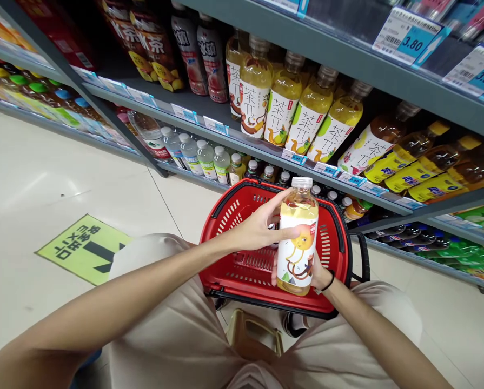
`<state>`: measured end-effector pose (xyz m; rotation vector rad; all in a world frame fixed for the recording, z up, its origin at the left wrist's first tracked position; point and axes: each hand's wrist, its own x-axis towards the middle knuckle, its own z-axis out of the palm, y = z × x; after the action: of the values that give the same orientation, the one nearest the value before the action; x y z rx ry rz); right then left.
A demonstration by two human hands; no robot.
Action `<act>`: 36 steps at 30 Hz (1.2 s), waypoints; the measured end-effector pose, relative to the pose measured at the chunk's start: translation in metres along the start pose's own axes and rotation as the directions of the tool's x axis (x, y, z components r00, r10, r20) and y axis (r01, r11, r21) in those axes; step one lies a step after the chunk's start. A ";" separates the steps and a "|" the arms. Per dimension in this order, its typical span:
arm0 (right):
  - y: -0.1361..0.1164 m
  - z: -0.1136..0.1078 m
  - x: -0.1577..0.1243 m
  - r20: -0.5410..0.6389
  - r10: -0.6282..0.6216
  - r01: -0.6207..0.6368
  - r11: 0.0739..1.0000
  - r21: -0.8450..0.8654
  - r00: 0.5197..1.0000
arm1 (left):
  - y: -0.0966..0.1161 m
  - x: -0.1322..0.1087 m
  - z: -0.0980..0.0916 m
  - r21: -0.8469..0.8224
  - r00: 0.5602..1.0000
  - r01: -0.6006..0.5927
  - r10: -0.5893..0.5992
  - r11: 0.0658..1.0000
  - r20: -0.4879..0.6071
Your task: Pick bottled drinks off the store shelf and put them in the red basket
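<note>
I hold a bottle of yellow tea (pixel 298 237) with a white cap and a cartoon label upright over a red shopping basket (pixel 225 216). My left hand (pixel 262 224) grips its upper part, thumb across the label and fingers round the far side. My right hand (pixel 317 273) wraps the bottle's lower part from behind; only some fingers show. The basket rests in front of my knees, and its inside looks bare.
A shelf (pixel 266 154) ahead carries a row of the same yellow tea bottles (pixel 284 105), with small water bottles (pixel 193 154) on the shelf below. Price tags line the shelf edges. A green floor sticker (pixel 83 246) lies at the left. A small stool (pixel 253 335) shows between my legs.
</note>
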<state>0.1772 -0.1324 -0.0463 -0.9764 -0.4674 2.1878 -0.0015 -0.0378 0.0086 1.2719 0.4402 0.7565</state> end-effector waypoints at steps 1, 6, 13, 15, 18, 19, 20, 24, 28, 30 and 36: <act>0.001 0.000 0.001 -0.012 -0.015 0.016 1.000 0.011 1.000 | -0.003 0.001 0.000 -0.001 0.999 0.012 -0.012 1.000 -0.034; -0.001 -0.002 0.011 -0.207 -0.089 0.102 0.993 0.053 0.974 | -0.013 0.000 -0.006 0.162 0.979 0.044 -0.011 0.986 -0.203; 0.003 -0.011 0.013 -0.244 -0.119 0.129 0.991 0.024 0.962 | -0.010 -0.002 -0.004 0.499 0.973 0.001 0.115 0.867 -0.201; 0.006 -0.013 0.011 -0.187 -0.095 0.101 0.995 0.024 0.978 | -0.009 -0.001 -0.002 0.559 0.976 -0.032 0.147 0.828 -0.161; 0.009 -0.016 0.009 -0.019 -0.037 0.037 0.999 0.003 0.999 | -0.005 0.000 -0.002 0.593 0.978 -0.141 0.206 0.793 -0.044; 0.009 -0.018 0.008 0.043 -0.013 0.013 1.000 -0.011 0.999 | -0.003 0.000 -0.003 0.582 0.974 -0.180 0.226 0.793 -0.008; 0.009 -0.019 0.007 0.100 0.014 -0.012 1.000 -0.025 0.995 | -0.002 0.000 -0.003 0.564 0.969 -0.212 0.245 0.798 0.019; 0.008 -0.023 0.004 0.286 0.145 -0.126 0.989 -0.082 0.947 | 0.003 -0.002 -0.001 0.497 0.957 -0.276 0.283 0.822 0.063; 0.013 -0.027 0.004 0.411 0.223 -0.184 0.974 -0.133 0.884 | 0.006 -0.004 0.002 0.414 0.967 -0.253 0.240 0.875 0.083; 0.016 -0.029 0.006 0.470 0.239 -0.191 0.971 -0.146 0.850 | 0.008 -0.005 0.003 0.410 0.966 -0.257 0.239 0.875 0.095; 0.017 -0.028 0.003 0.496 0.253 -0.202 0.967 -0.155 0.831 | 0.012 -0.006 0.005 0.452 0.958 -0.284 0.263 0.845 0.112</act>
<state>0.1898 -0.1411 -0.0755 -0.4948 -0.7375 2.6724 -0.0049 -0.0441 0.0206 1.8303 0.4207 0.8914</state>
